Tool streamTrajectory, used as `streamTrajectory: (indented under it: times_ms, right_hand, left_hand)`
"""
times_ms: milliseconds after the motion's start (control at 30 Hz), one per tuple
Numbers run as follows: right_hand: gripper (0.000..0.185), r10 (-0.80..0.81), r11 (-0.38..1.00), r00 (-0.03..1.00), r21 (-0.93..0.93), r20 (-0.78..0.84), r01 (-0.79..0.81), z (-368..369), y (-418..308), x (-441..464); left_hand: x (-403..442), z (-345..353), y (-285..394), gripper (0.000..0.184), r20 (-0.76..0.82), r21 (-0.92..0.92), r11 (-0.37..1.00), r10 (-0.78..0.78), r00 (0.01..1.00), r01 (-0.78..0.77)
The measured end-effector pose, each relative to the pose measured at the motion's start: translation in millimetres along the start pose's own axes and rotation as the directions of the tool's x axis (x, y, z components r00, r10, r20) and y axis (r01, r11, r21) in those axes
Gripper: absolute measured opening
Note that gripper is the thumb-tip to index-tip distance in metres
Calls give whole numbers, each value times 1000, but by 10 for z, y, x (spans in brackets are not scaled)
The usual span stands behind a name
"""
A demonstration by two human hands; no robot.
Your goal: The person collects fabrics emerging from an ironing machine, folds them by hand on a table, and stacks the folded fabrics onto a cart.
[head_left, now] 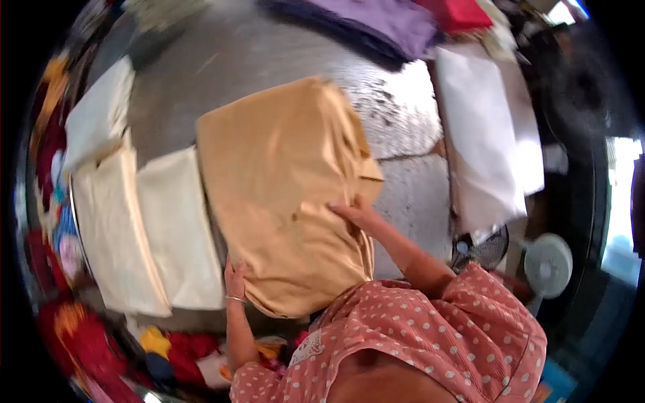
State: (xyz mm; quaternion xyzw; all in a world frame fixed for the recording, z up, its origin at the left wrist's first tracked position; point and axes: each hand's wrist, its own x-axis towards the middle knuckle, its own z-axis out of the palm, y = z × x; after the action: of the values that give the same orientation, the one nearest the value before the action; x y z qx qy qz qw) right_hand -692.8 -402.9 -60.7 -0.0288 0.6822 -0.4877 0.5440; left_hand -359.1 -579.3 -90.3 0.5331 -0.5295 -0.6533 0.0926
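"Tan cloth (272, 151) with a soft sheen, folded into a thick bundle, occupies the centre of the frame on the grey tabletop (175, 80). How do we read its long axis?"

"We trace it steeply, from upper left of centre down to the polka-dot garment (396, 305) at the lower edge."

"Where do we place the hands?"

"We find the left hand (236, 279) at the bundle's lower-left edge and the right hand (357, 213) higher, at its right edge. Between them lies the bundle's lower part; its larger share extends beyond both, toward the top of the frame. Of the two, the right is nearer its middle."

"And the state of each grip?"

"We see the right thumb laid over the upper face and the left fingers against the side. Whether either closes on the layers, we cannot tell."

"What flanks it?"

"Cream cloth (178, 232) at left, white cloth (477, 134) at right."
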Motion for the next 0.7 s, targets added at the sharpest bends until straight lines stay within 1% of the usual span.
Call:
streamTrajectory:
  times_ms: [33,67,100,167,200,267,300,367,400,433,467,500,533,567,600,633,667,700]
  right_hand:
    - [64,-22,998,999,57,48,19,42,36,7]
    - [89,55,998,998,-8,-38,-56,55,51,11]
    - [105,105,992,994,69,-4,-105,91,-204,-147]
    - [98,129,977,983,152,134,-149,-27,-384,-225]
    - [89,98,971,983,203,157,-129,-103,-357,-214]
    - [69,-26,931,980,362,197,-48,-345,75,65]
    - [59,-86,902,973,432,213,-15,-475,223,146]
    - [35,-46,911,984,412,170,-28,-930,174,-12]
    - [32,-28,957,995,292,100,-2,-1218,182,-74]
    - [33,-18,934,997,358,72,-9,-1455,93,-258]
    - [33,-16,956,1000,292,4,14,-1753,238,-251]
    - [31,13,972,999,234,-40,-3,-2046,256,-328]
    - [29,38,939,996,345,-84,-6,-2246,263,-430]
    - [26,-70,962,986,253,-152,107,-2563,482,-324]
    - [25,19,968,973,248,-229,40,-2719,401,-392]
    - [28,-152,962,949,179,-277,207,-2740,205,-654]
    - [30,-82,937,958,305,-275,168,-2795,120,-741]
    - [32,70,918,972,396,-223,25,-2892,87,-651]
  left_hand:
    - [61,35,-56,55,24,-86,996,-31,999,33]
    - [93,67,-112,49,36,-174,982,-68,997,73]
    - [125,115,-130,50,73,-166,984,-47,996,58]
    - [87,231,-54,54,120,-153,988,-12,993,30]
    - [51,315,-28,53,159,-234,969,-40,986,77]
    - [-152,714,139,52,236,-390,904,-88,968,178]
    - [-228,944,130,50,188,-398,896,-131,973,198]
    - [-289,1411,-38,46,181,-344,915,-157,971,212]
    - [-331,1641,-117,44,175,-318,922,-170,970,219]
    - [-420,1950,-89,40,184,-321,921,-165,969,218]
    - [-482,2276,-28,36,191,-329,919,-160,969,216]
    - [-509,2538,42,35,234,-300,932,-133,963,202]
    - [-504,2779,117,34,269,-279,943,-104,957,181]
    - [-459,3015,166,35,302,-260,952,-80,950,163]
    - [-410,3225,221,36,325,-246,959,-59,944,144]
    - [-369,3419,312,39,358,-215,969,-35,933,119]
    - [-314,3565,415,41,370,-193,977,-11,929,88]
    - [-254,3683,474,39,360,-126,992,22,933,25]
